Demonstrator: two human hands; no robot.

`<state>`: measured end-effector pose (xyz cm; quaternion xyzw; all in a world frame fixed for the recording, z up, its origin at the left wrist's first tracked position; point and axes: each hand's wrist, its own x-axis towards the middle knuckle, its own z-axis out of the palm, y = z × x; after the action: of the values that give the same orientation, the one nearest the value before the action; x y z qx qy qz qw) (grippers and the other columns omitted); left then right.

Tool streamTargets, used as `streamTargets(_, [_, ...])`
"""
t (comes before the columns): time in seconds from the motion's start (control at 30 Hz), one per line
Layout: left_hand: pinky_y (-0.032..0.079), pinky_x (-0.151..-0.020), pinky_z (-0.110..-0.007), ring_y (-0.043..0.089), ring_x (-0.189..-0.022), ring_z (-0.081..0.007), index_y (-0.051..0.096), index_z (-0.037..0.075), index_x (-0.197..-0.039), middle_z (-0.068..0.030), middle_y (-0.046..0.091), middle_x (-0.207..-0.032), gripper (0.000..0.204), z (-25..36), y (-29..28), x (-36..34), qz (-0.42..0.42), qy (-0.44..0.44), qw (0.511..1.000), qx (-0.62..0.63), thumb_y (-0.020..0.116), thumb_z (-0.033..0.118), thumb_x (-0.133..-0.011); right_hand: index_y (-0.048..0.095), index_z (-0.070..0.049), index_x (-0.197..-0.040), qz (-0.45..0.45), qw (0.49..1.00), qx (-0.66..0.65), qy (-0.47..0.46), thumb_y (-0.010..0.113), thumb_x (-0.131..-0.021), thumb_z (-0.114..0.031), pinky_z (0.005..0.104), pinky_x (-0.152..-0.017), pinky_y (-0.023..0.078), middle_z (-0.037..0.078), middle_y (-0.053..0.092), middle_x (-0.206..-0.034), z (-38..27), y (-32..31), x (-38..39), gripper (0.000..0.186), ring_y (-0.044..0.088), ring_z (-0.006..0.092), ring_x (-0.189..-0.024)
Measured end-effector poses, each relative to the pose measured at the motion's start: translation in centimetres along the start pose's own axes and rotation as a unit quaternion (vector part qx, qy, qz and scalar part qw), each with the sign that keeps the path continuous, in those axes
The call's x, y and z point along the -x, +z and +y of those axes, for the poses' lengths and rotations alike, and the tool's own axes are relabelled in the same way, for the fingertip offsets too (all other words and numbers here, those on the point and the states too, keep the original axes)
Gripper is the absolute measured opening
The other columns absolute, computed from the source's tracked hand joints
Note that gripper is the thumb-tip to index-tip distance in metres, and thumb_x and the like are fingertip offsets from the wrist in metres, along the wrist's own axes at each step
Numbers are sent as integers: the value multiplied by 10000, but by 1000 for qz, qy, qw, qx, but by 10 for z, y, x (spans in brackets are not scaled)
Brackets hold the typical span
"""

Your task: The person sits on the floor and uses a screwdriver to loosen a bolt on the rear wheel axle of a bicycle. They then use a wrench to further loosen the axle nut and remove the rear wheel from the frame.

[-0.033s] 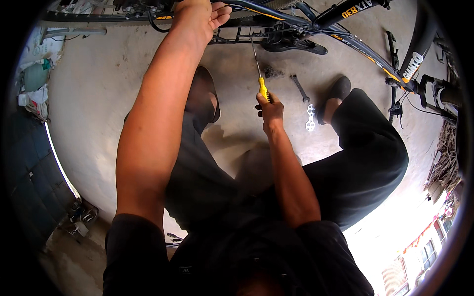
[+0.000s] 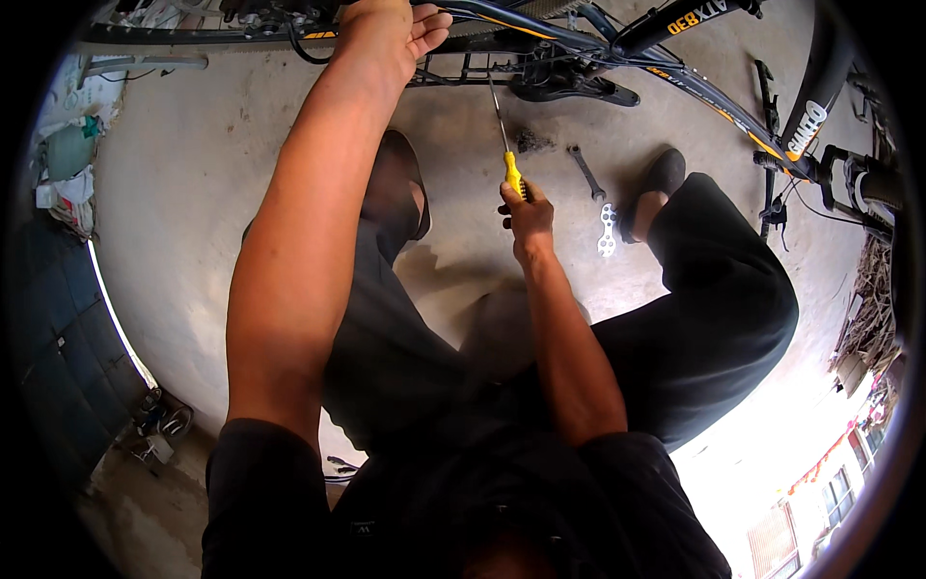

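Right hand (image 2: 531,214) gripping yellow-handled screwdriver (image 2: 513,174), mid-scene, shaft pointing far | left hand (image 2: 394,27) at bicycle (image 2: 648,34), far left, grip cannot be told | bicycle across far side | wrench (image 2: 586,175), silver multi-hole spanner (image 2: 607,232) on floor (image 2: 183,212), right of screwdriver

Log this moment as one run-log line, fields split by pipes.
left hand: at bicycle, grip unclear | right hand: holding yellow-handled screwdriver | floor: dark wrench, silver multi-hole spanner
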<state>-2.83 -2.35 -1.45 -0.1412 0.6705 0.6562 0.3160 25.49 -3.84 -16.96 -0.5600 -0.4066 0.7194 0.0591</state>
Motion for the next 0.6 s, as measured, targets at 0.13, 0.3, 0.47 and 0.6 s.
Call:
streamTargets(0.13, [579, -606, -389, 696, -689, -251, 615, 84, -1002, -75, 663, -794, 269, 1, -1, 2, -13, -12, 1000, 6, 673, 346, -1003, 649, -6, -1315, 14, 1000, 3, 2, 745, -952, -210, 270, -540, 459, 13, 653, -861, 3, 1, 2, 428, 619, 111, -696])
streamTargets(0.3, [587, -607, -384, 709, -698, -245, 618, 72, -1006, -84, 682, -820, 277, 3, 0, 7, -15, -15, 1000, -1, 652, 347, -1012, 649, -15, -1310, 11, 1000, 10, -2, 737, -959, -211, 271, -560, 459, 13, 655, -886, -1, -5, -2, 412, 618, 117, -713])
streamTargets(0.47, [596, -604, -373, 718, -719, -240, 623, 65, -1025, -86, 699, -844, 282, 0, -5, 10, -43, -14, 999, 0, 649, 346, -1013, 638, -35, -1310, 6, 1000, 4, 13, 714, -982, -228, 266, -598, 459, 9, 661, -940, 0, -7, -3, 388, 608, 121, -735])
streamTargets(0.6, [595, -613, -366, 720, -735, -236, 625, 64, -1034, -85, 706, -858, 282, 0, -5, 10, -60, -22, 998, -3, 637, 346, -1020, 638, -41, -1284, 0, 999, -27, 34, 708, -988, -243, 264, -592, 458, 10, 662, -940, 4, -3, -2, 365, 604, 120, -726])
